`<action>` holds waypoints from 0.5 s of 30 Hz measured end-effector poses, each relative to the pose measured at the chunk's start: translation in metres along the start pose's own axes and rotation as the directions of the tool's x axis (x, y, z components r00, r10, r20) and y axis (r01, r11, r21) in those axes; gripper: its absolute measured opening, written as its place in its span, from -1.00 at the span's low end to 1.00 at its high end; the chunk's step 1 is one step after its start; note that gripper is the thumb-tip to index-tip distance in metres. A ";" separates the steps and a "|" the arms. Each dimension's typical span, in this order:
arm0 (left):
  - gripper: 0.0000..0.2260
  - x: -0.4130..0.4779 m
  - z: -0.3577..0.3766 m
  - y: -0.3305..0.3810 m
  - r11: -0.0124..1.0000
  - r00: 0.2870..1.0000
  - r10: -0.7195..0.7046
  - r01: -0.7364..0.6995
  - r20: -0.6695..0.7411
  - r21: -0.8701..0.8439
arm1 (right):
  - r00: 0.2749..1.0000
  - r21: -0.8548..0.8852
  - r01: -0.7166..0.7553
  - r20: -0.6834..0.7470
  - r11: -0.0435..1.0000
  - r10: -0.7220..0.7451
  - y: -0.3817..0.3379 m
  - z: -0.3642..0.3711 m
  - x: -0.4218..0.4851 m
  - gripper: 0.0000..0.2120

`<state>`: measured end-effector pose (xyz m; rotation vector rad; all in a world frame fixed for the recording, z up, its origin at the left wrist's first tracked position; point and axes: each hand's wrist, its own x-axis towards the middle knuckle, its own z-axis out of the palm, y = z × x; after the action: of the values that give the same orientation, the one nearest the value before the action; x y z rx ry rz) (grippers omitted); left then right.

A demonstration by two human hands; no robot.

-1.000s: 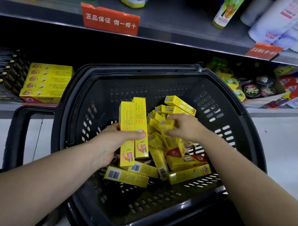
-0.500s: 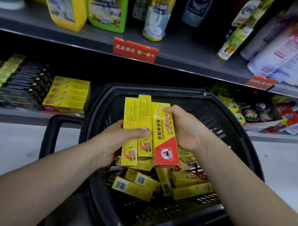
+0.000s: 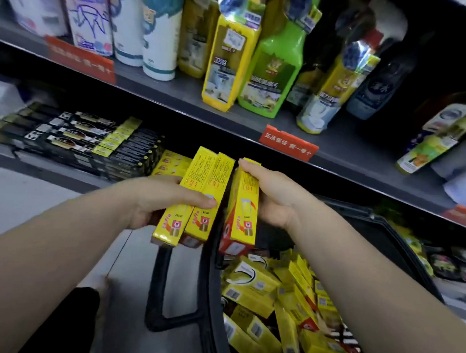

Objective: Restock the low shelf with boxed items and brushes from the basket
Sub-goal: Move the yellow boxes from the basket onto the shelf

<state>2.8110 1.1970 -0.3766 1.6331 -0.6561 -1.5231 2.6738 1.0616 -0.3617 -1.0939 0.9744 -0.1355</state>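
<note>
My left hand (image 3: 161, 200) grips two long yellow boxes (image 3: 199, 196) side by side, thumb across their fronts. Just to the right, my right hand (image 3: 276, 197) holds a third yellow-and-red box (image 3: 242, 206) upright, close to the pair. Both hands hover over the left rim of the black basket (image 3: 210, 295), in front of the low shelf (image 3: 53, 166). Several more yellow boxes (image 3: 269, 306) lie loose in the basket. On the low shelf a stack of matching yellow boxes (image 3: 171, 164) sits behind my left hand, partly hidden.
Black and yellow boxed items (image 3: 94, 141) fill the low shelf's left part. The shelf above carries cleaner bottles (image 3: 271, 71) and red price tags (image 3: 288, 144). Round tins (image 3: 457, 263) sit on the low shelf at far right. The basket handle (image 3: 160, 293) sticks out leftward.
Both hands have lifted the boxes up and left, away from the basket toward the low shelf. The right hand's box has turned edge-on. The view swung up and left.
</note>
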 end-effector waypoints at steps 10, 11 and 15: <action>-0.66 0.022 -0.128 -0.025 0.991 0.960 -0.120 0.129 -0.252 0.020 | 0.990 -0.312 -0.004 -0.133 0.950 -0.040 -0.020 0.039 0.118 -0.78; -0.58 0.028 -0.135 -0.031 0.993 0.954 -0.112 0.116 -0.280 0.000 | 0.982 -0.326 -0.012 -0.184 0.945 -0.051 -0.021 0.038 0.133 -0.76; -0.43 0.055 -0.149 -0.046 1.000 0.900 0.000 -0.001 -0.436 -0.002 | 0.920 -0.281 0.024 -0.369 0.959 -0.131 -0.019 0.031 0.200 -0.80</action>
<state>2.9581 1.2075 -0.4510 1.8882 -0.4055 -1.0952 2.8223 0.9664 -0.4623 -1.3927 1.3304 -0.2977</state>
